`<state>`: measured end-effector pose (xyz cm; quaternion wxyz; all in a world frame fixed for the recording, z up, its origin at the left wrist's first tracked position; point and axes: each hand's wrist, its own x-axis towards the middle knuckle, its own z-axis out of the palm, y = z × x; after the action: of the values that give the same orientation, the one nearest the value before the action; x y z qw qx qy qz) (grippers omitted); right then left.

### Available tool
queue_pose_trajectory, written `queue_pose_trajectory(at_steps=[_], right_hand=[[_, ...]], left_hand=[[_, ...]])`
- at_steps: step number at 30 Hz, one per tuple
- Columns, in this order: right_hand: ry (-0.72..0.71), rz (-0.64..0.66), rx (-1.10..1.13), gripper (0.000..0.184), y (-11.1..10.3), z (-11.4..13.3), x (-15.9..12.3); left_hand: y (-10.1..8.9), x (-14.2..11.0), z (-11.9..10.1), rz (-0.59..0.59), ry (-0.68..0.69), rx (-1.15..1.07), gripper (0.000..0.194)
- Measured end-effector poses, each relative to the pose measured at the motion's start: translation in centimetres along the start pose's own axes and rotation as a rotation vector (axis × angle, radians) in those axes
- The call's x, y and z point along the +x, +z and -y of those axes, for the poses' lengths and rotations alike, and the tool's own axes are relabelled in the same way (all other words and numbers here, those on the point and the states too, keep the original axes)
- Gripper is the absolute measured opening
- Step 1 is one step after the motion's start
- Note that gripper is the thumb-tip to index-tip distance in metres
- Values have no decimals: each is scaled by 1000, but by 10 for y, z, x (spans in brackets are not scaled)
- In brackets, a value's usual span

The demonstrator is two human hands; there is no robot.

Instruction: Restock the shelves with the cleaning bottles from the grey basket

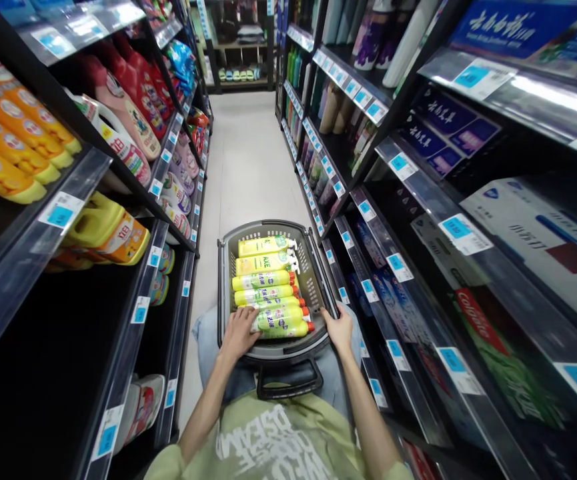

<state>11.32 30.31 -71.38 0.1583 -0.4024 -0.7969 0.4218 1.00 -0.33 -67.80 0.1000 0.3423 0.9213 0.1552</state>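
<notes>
A grey shopping basket (228, 248) rests at my lap with its black handle (291, 387) folded toward me. Inside, two yellow AXE pump bottles (263, 263) lie on their sides at the far end. Nearer to me lie several yellow-green dish soap bottles (263, 293) with red caps pointing right. My left hand (241, 331) reaches over the basket's left side, its fingers closed around the base end of the nearest dish soap bottles. On the right, my right hand (339, 328) grips the basket's rim, thumb inside and fingers outside.
Shelves flank a narrow aisle floor (243, 153). To the left stand orange detergent bottles (8, 127), a yellow jug (108, 230) and red bottles (138, 87). Toothpaste boxes (498, 347) fill the right shelves, whose edges come close to the basket. Slippers (241, 73) sit at the far end.
</notes>
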Motion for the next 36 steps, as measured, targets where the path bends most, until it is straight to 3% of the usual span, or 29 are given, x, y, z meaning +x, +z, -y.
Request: queue_pose_trajectory(at_steps=[3, 8, 11, 13, 16, 19, 21, 25, 31, 36], right_hand=[[-12, -4, -23, 46, -1, 3, -1], [-94, -89, -88, 57, -5, 20, -17], [-198, -90, 136, 57, 2, 40, -42], [-157, -9, 371, 67, 15, 55, -62], [-127, 187, 509, 70, 44, 73, -86], [-22, 526, 782, 63, 69, 86, -98], [46, 598, 913, 68, 78, 92, -99], [71, 470, 934, 73, 82, 97, -101], [90, 275, 893, 76, 89, 88, -107], [101, 67, 838, 65, 90, 80, -103]], left_hand=[[3, 5, 0, 20, -19, 70, 51], [7, -2, 1, -52, 95, 69, 45], [11, -8, 5, -158, 135, 10, 43], [13, -11, 8, -234, 130, -45, 41], [17, -12, 14, -285, 98, -100, 43], [18, -12, 19, -248, 65, -134, 47], [18, -10, 20, -198, 24, -150, 48], [18, -4, 17, -114, -8, -202, 50], [9, 3, 8, -3, 70, -311, 58], [-1, 1, 5, 108, 87, -314, 61]])
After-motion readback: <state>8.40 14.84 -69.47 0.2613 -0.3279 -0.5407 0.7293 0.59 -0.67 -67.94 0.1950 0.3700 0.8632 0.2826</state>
